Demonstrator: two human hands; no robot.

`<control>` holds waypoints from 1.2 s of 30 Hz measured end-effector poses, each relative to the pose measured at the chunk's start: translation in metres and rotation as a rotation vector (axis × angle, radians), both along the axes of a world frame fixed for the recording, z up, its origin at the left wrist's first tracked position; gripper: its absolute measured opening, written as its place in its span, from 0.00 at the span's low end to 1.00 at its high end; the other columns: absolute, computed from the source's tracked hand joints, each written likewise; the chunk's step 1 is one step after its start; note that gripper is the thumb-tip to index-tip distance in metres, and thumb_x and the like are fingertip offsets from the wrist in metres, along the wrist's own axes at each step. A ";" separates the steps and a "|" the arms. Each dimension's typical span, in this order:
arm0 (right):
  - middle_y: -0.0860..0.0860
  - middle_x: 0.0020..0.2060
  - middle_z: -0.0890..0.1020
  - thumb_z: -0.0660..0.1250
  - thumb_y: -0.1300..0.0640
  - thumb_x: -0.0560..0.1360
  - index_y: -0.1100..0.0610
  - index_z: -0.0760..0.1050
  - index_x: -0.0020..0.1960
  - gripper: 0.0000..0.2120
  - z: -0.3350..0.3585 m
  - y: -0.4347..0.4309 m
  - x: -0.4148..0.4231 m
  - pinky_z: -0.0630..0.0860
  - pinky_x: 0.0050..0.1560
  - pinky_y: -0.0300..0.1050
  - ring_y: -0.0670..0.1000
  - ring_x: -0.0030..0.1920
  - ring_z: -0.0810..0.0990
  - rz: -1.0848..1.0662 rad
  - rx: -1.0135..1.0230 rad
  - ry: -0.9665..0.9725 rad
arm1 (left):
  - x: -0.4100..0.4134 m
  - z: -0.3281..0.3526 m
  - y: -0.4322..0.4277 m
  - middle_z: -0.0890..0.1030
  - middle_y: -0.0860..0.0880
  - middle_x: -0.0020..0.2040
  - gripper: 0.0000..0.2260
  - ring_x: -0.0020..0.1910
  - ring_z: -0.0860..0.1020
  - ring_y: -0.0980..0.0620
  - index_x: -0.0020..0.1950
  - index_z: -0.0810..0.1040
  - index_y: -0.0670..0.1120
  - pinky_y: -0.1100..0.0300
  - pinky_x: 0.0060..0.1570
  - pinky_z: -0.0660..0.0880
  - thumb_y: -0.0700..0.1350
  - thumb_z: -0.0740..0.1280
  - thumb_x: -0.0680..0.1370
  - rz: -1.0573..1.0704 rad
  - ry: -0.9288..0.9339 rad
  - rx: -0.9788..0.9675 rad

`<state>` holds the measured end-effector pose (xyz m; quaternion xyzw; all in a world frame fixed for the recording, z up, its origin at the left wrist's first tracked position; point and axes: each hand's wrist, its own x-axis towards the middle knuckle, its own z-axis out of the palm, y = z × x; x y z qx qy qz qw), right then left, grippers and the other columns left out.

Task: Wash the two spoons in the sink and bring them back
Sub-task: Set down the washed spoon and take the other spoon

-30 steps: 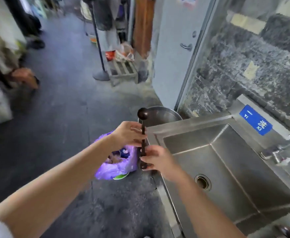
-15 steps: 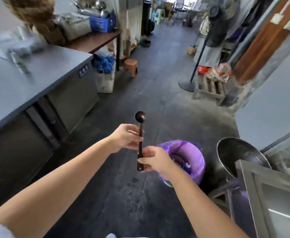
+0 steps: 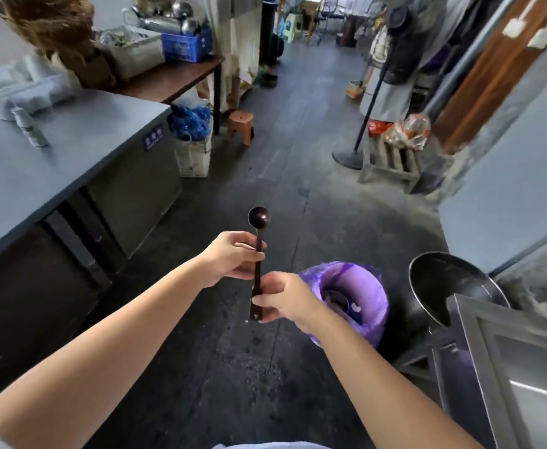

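Observation:
A dark brown spoon (image 3: 258,222) with a small round bowl stands upright in front of me, over the floor. A thin metallic edge shows alongside its handle, so the two spoons may be stacked; I cannot tell for sure. My left hand (image 3: 233,259) pinches the upper handle just below the bowl. My right hand (image 3: 281,298) grips the flat lower end of the handle. The steel sink (image 3: 479,328) shows only its corner at the lower right edge.
A grey steel counter (image 3: 71,157) runs along the left, with cabinet doors below. A bin lined with a purple bag (image 3: 362,286) stands right of my hands, beside a large metal basin (image 3: 443,280). A fan stand (image 3: 349,157), a wooden pallet and an orange stool (image 3: 240,124) stand further down the floor.
My view has swung left, away from the sink and toward the counter and aisle. Both hands keep the same hold on the spoon in front of me.

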<state>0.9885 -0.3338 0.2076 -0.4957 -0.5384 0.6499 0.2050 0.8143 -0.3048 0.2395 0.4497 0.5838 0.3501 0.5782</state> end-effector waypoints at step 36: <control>0.57 0.35 0.82 0.71 0.72 0.71 0.64 0.80 0.48 0.07 -0.090 -0.104 0.623 0.85 0.43 0.51 0.57 0.34 0.84 -1.423 -0.250 0.278 | 0.794 -0.113 0.033 0.81 0.47 0.41 0.10 0.38 0.80 0.51 0.58 0.81 0.43 0.54 0.47 0.80 0.36 0.69 0.77 -1.233 0.218 -0.365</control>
